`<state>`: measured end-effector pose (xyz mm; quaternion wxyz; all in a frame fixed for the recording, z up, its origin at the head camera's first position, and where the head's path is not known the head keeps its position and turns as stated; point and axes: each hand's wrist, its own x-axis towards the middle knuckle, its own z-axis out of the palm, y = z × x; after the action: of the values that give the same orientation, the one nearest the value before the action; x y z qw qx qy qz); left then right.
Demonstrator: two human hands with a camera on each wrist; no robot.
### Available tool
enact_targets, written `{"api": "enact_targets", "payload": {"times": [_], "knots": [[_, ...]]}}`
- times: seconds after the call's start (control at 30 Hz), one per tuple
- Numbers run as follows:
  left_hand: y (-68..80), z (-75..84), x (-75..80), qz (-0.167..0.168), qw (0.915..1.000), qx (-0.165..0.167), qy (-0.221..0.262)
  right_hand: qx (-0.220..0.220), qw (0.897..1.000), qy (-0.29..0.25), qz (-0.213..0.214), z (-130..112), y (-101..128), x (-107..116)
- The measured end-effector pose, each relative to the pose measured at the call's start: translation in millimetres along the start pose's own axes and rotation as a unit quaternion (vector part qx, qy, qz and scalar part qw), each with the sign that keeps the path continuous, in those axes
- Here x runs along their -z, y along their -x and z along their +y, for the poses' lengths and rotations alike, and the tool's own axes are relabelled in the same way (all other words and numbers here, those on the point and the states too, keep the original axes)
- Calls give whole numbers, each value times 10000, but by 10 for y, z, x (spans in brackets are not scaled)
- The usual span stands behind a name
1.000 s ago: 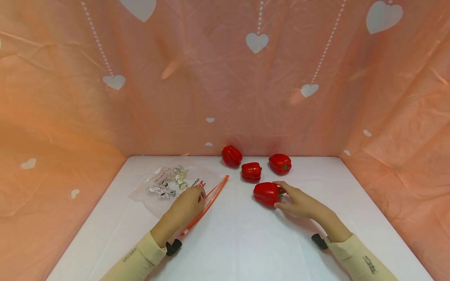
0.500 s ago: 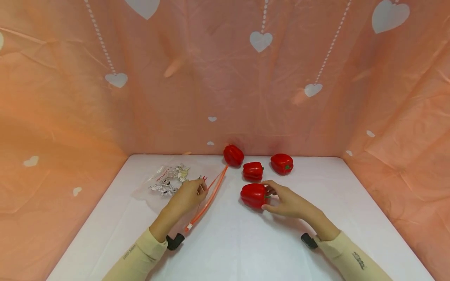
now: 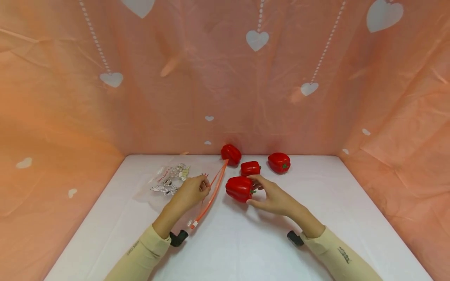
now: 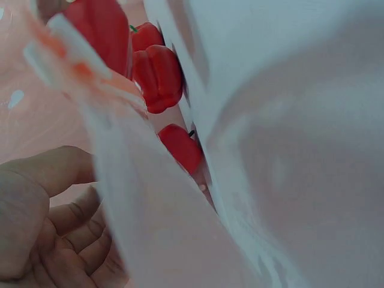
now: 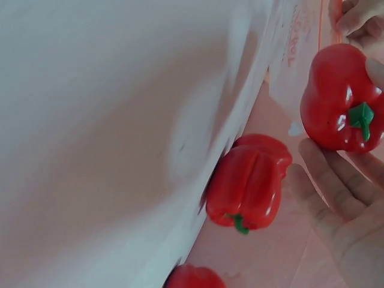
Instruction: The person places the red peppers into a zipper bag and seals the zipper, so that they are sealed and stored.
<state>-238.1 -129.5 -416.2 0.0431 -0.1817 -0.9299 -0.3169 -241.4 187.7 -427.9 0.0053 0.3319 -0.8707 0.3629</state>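
From my end: R hand (image 3: 272, 199) has its fingers curled round the red pepper (image 3: 240, 189), stem end toward the palm, held low over the desk (image 3: 246, 242) just beside the bag's mouth. L hand (image 3: 191, 192) pinches the upper lip of the clear zip bag (image 3: 168, 181) near its orange zip strip (image 3: 211, 194), w/ the rest of the bag lying flat. Risk as I judge it: the mouth looks barely parted, so the pepper could catch the strip and shove the bag back instead of going in. The film's slick, so the pinch may slip. The 3 spare peppers (image 3: 250, 168) sit close behind the R hand; a knuckle could knock one rolling.
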Motion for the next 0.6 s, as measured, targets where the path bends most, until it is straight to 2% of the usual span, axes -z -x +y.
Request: {"api": "enact_targets", "payload": {"times": [0.23,0.4,0.6], "knots": [[-16,-18,17,38,9999,-23,146,96,9997,-41,224,-90,-141,-109],[-25,-31,24,6,9994,119,329,224,9991,-168,320,-157,-228,-172],[-31,-46,54,29,9985,198,512,43,9991,-316,263,-229,-307,-220]]}}
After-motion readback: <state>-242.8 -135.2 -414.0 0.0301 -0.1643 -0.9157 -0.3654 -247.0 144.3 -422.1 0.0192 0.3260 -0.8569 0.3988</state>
